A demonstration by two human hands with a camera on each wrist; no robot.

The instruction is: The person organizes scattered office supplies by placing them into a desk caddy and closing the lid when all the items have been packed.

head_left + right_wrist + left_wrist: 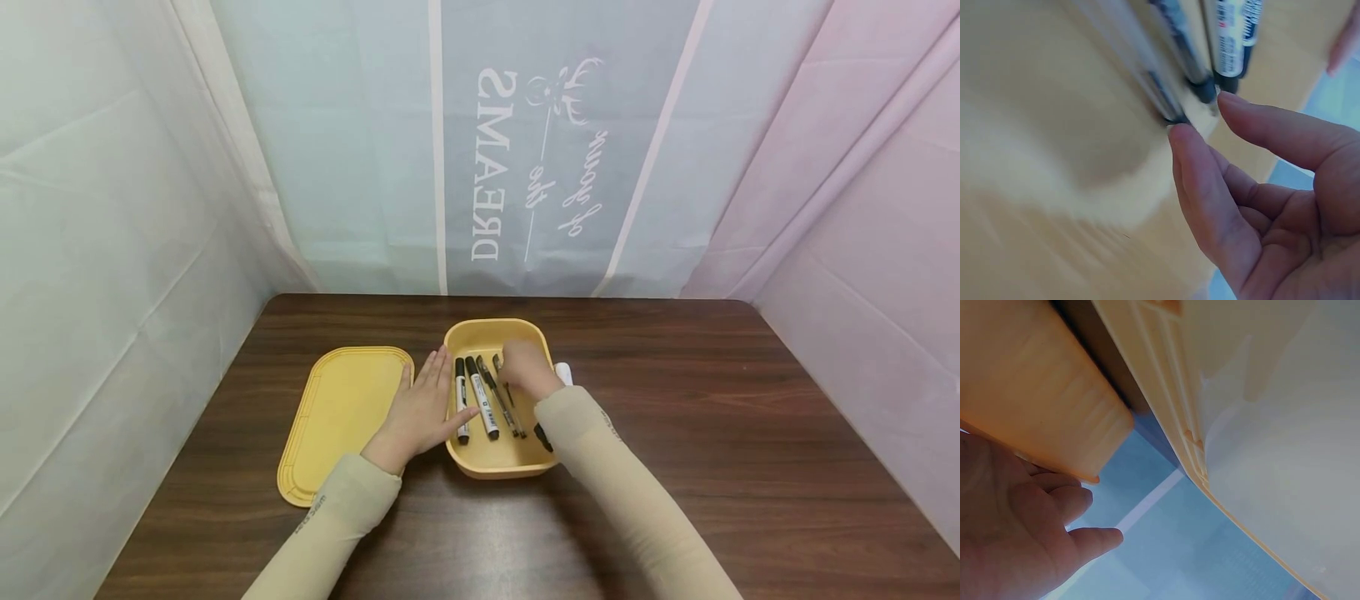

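Inside the box [495,333], relaxed right-hand fingers [1194,181] touch pens [491,396]; flat left hand [420,412] steadies its rim.

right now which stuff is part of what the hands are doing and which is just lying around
In hand:
yellow box, steadied by left hand
pens in the box
right hand, reaching among the pens

Lying about:
yellow lid
white thing beside the box
table

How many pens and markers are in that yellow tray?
4 show: two white black-capped markers at left, two thin dark pens beside them. The right hand may hide more.
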